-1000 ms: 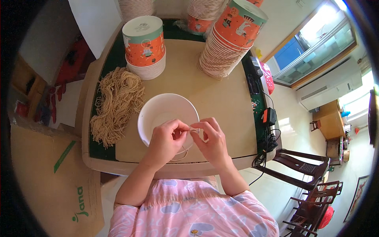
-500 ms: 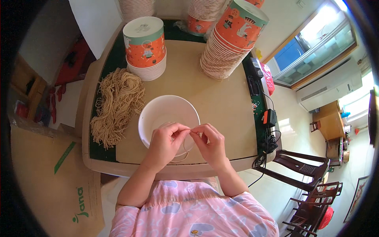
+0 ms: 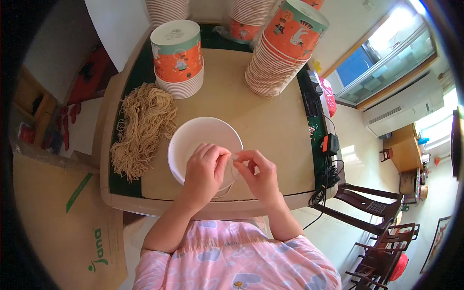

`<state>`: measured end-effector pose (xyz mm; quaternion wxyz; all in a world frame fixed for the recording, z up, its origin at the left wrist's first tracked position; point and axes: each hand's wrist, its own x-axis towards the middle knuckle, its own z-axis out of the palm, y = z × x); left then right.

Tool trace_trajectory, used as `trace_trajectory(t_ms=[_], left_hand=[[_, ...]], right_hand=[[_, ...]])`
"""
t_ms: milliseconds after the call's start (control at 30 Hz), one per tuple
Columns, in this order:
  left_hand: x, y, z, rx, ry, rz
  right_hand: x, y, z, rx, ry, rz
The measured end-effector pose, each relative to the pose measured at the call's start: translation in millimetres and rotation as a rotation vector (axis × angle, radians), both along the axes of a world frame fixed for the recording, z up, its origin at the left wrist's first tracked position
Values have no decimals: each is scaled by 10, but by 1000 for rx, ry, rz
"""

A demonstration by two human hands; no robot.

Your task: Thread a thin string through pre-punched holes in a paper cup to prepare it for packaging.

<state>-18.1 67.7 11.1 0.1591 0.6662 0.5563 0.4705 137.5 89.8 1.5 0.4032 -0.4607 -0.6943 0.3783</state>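
A white paper bucket (image 3: 186,140) stands open side up at the table's near edge. Over its near right rim, my left hand (image 3: 203,169) and my right hand (image 3: 259,175) meet almost fingertip to fingertip. Both are closed in a pinch on a thin pale cord (image 3: 223,193), whose loop hangs below them by the bucket's front. The exact ends of the cord at the fingertips are too small to make out. Left of the bucket lies a large bundle of beige cord (image 3: 145,128).
Upside-down stacks of orange and green paper buckets (image 3: 178,60) stand at the back left and a taller nested stack (image 3: 278,60) at the back right. A power strip (image 3: 314,89) and black cables (image 3: 328,176) line the right edge. Small beads (image 3: 313,129) lie near them.
My hands have come slightly apart at the fingertips, the left one shifting a little up. The bucket has moved slightly left, and the hanging cord loop has drawn up smaller.
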Motion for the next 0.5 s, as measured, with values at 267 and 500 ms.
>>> trace_trajectory(t_ms=[267,500], left_hand=[[43,-43,148,-194,-316,-68],[14,-47,2,-290,-317,-147]], right_hand=[[39,55,28,-32,68,50],[93,70,18,-58,28,103]])
